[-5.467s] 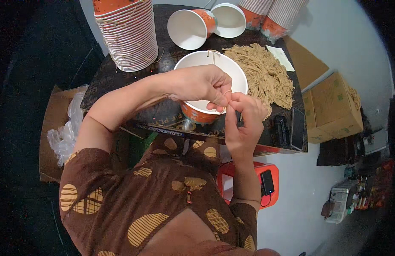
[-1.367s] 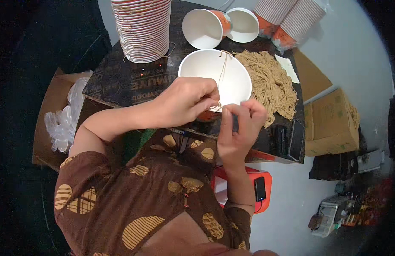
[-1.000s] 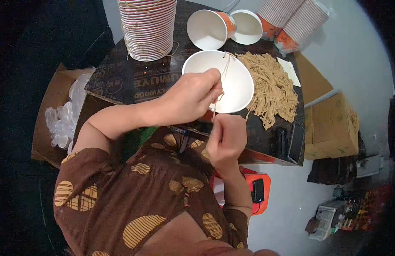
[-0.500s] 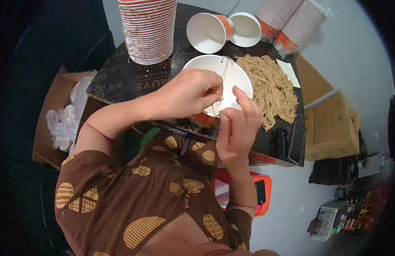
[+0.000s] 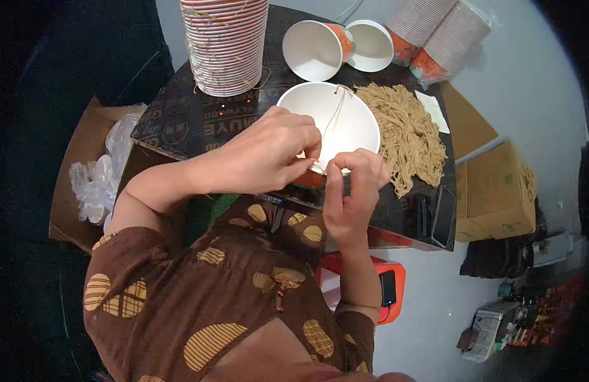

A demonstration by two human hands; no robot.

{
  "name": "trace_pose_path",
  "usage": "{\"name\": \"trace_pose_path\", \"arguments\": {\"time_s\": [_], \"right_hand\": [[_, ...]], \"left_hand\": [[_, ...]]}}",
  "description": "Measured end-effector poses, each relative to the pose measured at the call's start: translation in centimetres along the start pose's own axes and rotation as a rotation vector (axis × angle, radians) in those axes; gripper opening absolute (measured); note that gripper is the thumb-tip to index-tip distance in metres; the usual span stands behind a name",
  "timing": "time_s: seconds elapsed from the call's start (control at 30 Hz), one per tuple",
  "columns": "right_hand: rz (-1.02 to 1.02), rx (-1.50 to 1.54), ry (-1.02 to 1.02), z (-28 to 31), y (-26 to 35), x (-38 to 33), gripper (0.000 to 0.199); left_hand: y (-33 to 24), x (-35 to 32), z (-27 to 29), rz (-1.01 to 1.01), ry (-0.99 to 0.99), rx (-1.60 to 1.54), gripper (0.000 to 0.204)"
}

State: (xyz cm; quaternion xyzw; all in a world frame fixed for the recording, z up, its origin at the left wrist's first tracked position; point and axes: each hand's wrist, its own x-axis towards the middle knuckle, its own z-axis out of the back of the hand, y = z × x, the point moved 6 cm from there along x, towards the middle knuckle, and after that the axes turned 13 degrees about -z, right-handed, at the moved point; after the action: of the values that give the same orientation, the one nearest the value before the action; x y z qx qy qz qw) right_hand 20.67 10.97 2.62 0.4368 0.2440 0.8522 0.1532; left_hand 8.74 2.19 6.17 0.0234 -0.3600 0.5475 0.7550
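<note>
A white paper bowl [image 5: 351, 118] with an orange outside stands on the dark table [image 5: 180, 114] right in front of me. A thin tan string [image 5: 336, 111] runs across its inside from the far rim to its near rim. My left hand [image 5: 269, 153] grips the bowl's near rim and pinches the string there. My right hand [image 5: 351, 191] meets it at the same spot, fingertips pinched on the string's end. A heap of loose tan strings [image 5: 406, 130] lies just right of the bowl.
A tall stack of striped bowls [image 5: 225, 41] stands at the back left. Two bowls [image 5: 316, 48] lie on their sides behind, with wrapped bowl stacks [image 5: 441, 38] further right. Cardboard boxes [image 5: 495, 191] sit right; a box of clear lids [image 5: 97, 181] left; an orange stool [image 5: 377, 286] below.
Over the last seconds my right hand drew back toward me with the string, then returned to the bowl's near rim. The left hand stayed on the rim.
</note>
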Motion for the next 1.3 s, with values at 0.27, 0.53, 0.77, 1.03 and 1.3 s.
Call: {"name": "trace_pose_path", "arguments": {"time_s": [0.27, 0.53, 0.77, 1.03, 1.3], "right_hand": [[0.037, 0.085, 0.068, -0.8, 0.2, 0.1, 0.012], [0.017, 0.119, 0.106, -1.1, 0.6, 0.2, 0.013], [0.008, 0.102, 0.036, -1.3, 0.6, 0.1, 0.01], [-0.028, 0.104, 0.01, -1.4, 0.7, -0.2, 0.008], [-0.023, 0.04, -0.072, -1.4, 0.9, -0.5, 0.01]], "left_hand": [[0.8, -0.3, 0.5, 0.052, -0.114, -0.068, 0.009], [0.4, -0.5, 0.9, 0.013, -0.188, -0.06, 0.011], [0.6, -1.8, 0.9, -0.017, -0.14, 0.015, 0.012], [-0.9, -2.2, 0.8, -0.147, -0.026, 0.135, 0.016], [-1.3, -2.3, 0.9, -0.227, -0.028, 0.147, 0.02]]}}
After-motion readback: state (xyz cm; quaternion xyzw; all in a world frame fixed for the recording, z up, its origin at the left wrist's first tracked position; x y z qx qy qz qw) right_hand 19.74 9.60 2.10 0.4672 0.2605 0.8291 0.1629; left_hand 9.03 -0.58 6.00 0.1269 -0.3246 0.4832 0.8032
